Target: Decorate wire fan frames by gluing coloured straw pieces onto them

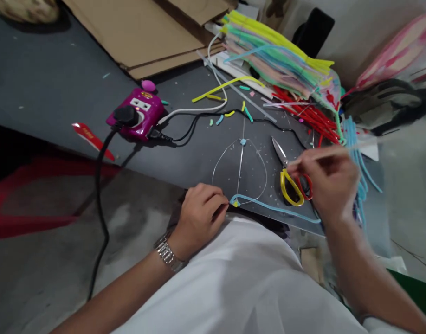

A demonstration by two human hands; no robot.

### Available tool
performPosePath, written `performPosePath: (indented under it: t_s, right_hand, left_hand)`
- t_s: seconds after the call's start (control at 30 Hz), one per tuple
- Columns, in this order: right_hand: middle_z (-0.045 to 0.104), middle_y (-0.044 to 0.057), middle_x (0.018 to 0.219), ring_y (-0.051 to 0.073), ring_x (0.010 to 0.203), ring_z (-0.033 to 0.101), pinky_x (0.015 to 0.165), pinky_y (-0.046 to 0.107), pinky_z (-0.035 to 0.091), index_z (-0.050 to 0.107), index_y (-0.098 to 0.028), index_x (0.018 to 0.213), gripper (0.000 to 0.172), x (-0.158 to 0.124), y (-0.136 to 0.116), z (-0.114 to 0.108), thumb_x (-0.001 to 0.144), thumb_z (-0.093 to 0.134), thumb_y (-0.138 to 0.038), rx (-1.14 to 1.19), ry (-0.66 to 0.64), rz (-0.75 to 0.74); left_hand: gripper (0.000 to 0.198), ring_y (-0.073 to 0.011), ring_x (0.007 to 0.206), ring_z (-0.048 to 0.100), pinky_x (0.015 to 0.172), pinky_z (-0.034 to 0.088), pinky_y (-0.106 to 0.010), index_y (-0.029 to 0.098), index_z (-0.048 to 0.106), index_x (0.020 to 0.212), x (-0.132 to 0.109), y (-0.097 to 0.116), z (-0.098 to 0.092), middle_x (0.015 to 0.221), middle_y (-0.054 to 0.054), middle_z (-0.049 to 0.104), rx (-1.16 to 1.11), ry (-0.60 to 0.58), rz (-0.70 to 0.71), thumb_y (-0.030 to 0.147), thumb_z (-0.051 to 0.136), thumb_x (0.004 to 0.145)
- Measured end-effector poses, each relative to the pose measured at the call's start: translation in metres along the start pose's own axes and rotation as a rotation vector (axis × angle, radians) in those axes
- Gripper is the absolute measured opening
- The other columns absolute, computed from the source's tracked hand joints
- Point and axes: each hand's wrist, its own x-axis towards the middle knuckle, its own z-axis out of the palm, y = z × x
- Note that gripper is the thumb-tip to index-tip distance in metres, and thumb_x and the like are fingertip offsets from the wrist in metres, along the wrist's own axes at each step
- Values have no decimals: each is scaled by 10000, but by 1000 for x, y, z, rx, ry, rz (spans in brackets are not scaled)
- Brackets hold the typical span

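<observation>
Clear, thin wire: the wire frame [241, 162] lies on the grey surface [185, 164] in front of you, its lower joint at the near edge. Two bowed sides, one straight spine, a pale blue knot [243, 142] at the top crossing.

Your hands are well apart. The left hand [203, 214] has thumb and finger pinched at the lower joint, where a yellow bit [235, 203] sits and a pale blue strip [279, 208] begins, trailing right along the edge. Your right hand [329, 183] is closed around a thin pale stick [338, 152], blurred, above the scissors [292, 189]; you can't tell whether fingers touch the handles.

Step in hand, by my reading: securing that strip at the joint. The next move calls for keeping the left pinch steady and clearing the stick from your right fingers before taking up the loose length. Slack could let the joint twist.
</observation>
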Motion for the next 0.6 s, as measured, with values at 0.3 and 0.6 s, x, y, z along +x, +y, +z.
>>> performPosePath:
  t_s: [0.3, 0.6]
  right_hand:
    - [753, 73, 929, 198, 841, 715, 751, 368, 585, 638, -217, 1047, 199, -89, 6, 71, 898, 587, -95, -4, -248, -507]
    - [762, 109, 940, 209, 853, 711, 759, 364, 574, 629, -185, 1104, 260, -86, 10, 72, 878, 581, -64, -136, -271, -665]
  left_hand:
    - [92, -206, 835, 562, 742, 382, -378, 199, 668, 844, -2, 2, 7, 890, -45, 685, 31, 48, -19, 175, 630, 925]
    - [131, -199, 826, 555, 739, 379, -375, 205, 687, 826, -1, 4, 9, 868, -44, 683, 20, 77, -38, 163, 614, 927]
